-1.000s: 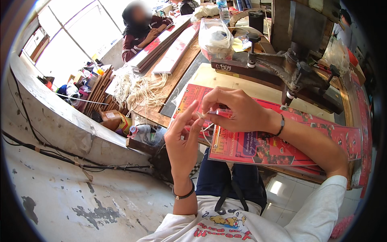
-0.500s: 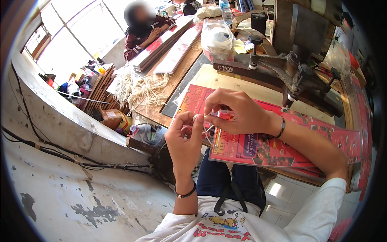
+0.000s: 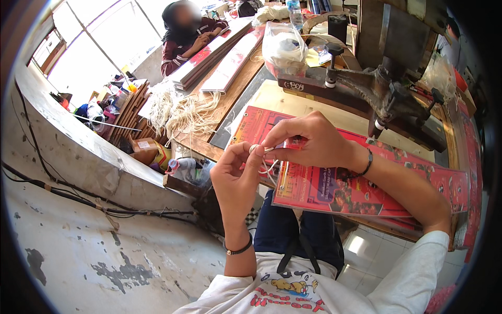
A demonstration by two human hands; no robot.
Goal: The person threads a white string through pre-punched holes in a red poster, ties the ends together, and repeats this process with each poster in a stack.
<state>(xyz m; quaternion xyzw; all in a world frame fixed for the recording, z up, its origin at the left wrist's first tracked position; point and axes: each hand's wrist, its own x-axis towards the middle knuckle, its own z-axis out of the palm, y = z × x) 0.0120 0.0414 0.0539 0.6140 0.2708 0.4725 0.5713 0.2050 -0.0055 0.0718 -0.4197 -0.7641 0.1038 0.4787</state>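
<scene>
Between my two hands is a thin white cord [image 3: 269, 168], looped and hanging down a little. My left hand [image 3: 236, 170] pinches it between thumb and forefinger, beside the table's near left corner. My right hand [image 3: 308, 141] pinches the same cord at the fingertips, close against the left ones. Below the right hand and forearm lies a red printed sheet [image 3: 340, 191] with a clear glossy cover and metal eyelets along its left end. A second red printed sheet [image 3: 256, 124] shows partly beneath and beyond it. The cord's exact path between the fingertips is too small to make out.
A heavy metal press [image 3: 384, 99] stands on the table's right. Bundled white cords [image 3: 180, 115] lie at the table's left edge, near stacked long red-and-white boards [image 3: 232, 60]. A clear bag [image 3: 285, 52] sits behind. Another person [image 3: 185, 39] sits at the far left by the window.
My fingers have shifted slightly upward and more of the cord shows as a loop at the fingertips. My right fingers have straightened along the cord.
</scene>
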